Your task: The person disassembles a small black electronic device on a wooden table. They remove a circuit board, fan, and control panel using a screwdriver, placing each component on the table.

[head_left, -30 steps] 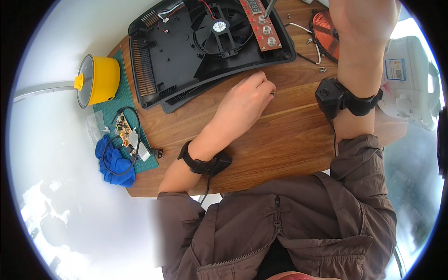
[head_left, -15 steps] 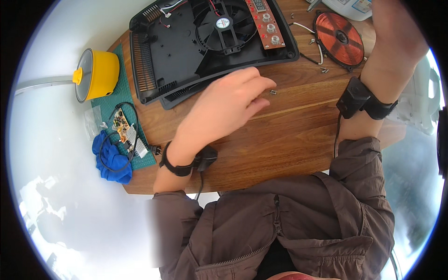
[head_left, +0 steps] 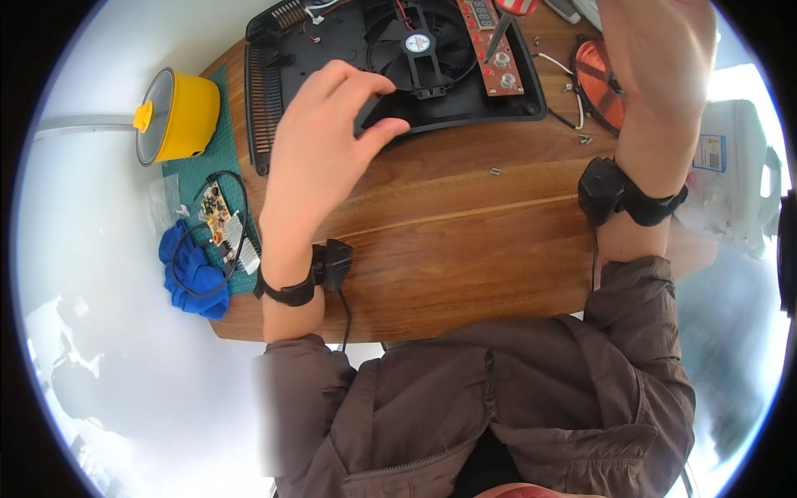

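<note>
My left hand [head_left: 328,137] hovers over the front of a black appliance housing [head_left: 332,83], thumb and forefinger apart with nothing between them. The housing holds a black fan [head_left: 419,50] and a long red circuit board [head_left: 495,66] with a digit display and round clear parts. My right hand [head_left: 664,41] is at the top right, its fingers beyond the picture's edge. A red-handled screwdriver [head_left: 500,37] slants down over the board, its handle cut off at the top; it appears held by my right hand. Beside the housing lies a round copper coil [head_left: 596,83], partly behind my right arm.
Loose screws [head_left: 584,139] lie near the coil, and another [head_left: 496,172] sits mid-table. At left, a green mat [head_left: 217,100] bears a yellow pot [head_left: 191,116] and a component board [head_left: 222,224] with a black cable. A blue cloth [head_left: 195,278] overlaps the mat's edge.
My left hand has moved left and back from the table's middle to above the housing, its fingers wider apart. My right arm has shifted left. The screwdriver has come into view over the circuit board.
</note>
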Demonstrator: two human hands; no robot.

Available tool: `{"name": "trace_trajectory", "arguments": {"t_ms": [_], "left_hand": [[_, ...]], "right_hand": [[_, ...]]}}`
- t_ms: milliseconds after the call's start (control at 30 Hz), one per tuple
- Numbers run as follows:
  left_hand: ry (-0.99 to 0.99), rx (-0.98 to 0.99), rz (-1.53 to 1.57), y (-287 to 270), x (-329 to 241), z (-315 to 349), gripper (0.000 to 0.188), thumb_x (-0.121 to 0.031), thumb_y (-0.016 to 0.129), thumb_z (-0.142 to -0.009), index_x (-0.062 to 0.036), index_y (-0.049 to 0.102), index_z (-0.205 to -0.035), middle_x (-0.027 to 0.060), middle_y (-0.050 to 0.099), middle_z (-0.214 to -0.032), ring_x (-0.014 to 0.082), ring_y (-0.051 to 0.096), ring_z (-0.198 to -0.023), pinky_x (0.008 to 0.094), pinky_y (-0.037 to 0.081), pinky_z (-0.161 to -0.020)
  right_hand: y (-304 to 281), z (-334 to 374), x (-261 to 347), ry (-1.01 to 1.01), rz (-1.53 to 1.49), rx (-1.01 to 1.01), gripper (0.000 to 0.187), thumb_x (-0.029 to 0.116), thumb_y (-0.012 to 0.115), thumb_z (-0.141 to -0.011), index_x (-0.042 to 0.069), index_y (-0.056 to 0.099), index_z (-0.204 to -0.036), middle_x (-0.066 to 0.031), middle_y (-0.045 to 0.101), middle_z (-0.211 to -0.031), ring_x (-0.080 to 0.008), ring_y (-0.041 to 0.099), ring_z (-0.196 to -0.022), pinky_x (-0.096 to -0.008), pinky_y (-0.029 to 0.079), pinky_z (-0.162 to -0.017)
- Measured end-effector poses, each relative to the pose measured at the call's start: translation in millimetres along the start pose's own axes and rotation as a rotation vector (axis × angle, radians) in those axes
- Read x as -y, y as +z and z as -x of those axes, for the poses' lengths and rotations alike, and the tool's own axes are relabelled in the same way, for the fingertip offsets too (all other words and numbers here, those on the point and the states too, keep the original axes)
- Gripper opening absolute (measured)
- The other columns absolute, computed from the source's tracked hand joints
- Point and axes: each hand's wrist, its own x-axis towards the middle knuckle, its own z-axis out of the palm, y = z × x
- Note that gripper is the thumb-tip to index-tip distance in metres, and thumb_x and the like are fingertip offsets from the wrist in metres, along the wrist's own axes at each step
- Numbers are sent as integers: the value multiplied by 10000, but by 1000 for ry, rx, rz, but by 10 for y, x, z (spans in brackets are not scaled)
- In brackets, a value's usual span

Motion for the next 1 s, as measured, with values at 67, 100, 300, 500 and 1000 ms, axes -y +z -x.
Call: {"name": "trace_trajectory", "arguments": {"t_ms": [67,100,300,500,1000], "left_hand": [[-23,37,-12,39,-2,15,386,-208,850,-791,-71,687,-1113,67,624,-1030,259,645,-986,357,531,-830],[-35,56,-18,46,-3,24,407,-204,853,-792,-64,681,-1133,74,631,-1050,257,654,-1004,346,533,-843],[-36,-6,-63,98,21,10,571,-351,869,-769,-83,636,-1216,76,609,-1163,307,613,-1096,388,518,-887],[-12,-86,-2,187,41,-15,375,-250,831,-832,-62,684,-1121,70,641,-1059,281,635,-995,370,524,-829],[5,-219,63,545,-6,-138,237,-142,855,-779,-47,706,-936,40,641,-890,240,600,-819,362,512,-712]], "right_hand": [[65,10,3,33,-39,62,513,82,742,-943,3,551,-1412,-122,659,-1134,-217,684,-1092,-295,583,-892],[74,4,30,55,-66,94,508,86,741,-947,0,550,-1410,-119,657,-1136,-222,681,-1106,-300,585,-895],[48,26,-51,-3,-37,134,495,55,721,-953,-28,535,-1405,-115,659,-1130,-214,673,-1114,-316,570,-937],[46,-18,-142,-25,115,12,503,42,719,-942,-32,531,-1403,-110,662,-1115,-221,673,-1107,-324,566,-941],[51,-10,-253,-43,-20,49,510,32,749,-924,-38,541,-1383,-85,665,-1106,-208,685,-1092,-295,603,-884]]}}
